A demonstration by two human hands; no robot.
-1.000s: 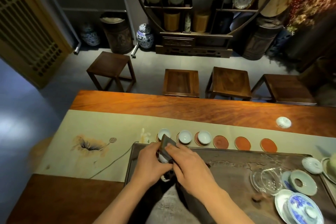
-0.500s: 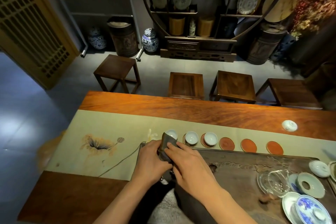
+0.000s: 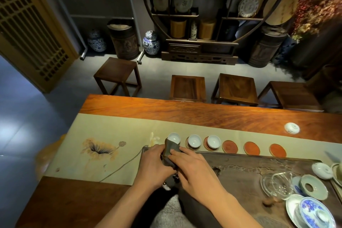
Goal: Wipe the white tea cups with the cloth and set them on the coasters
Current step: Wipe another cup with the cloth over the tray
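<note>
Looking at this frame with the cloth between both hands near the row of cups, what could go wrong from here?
1. The cloth and left hand sit right beside the leftmost cup; a careless sweep might tip it.
2. The right hand could brush the two cups on coasters nearby.
3. The glass pitcher sits within elbow range.

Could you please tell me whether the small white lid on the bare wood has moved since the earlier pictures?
No. The lid keeps its place beyond the rightmost coaster; only the camera has shifted.

A tea room — carved tea tray (image 3: 240, 168), wooden stools (image 3: 235, 87), porcelain-filled display shelf (image 3: 199, 15).
</note>
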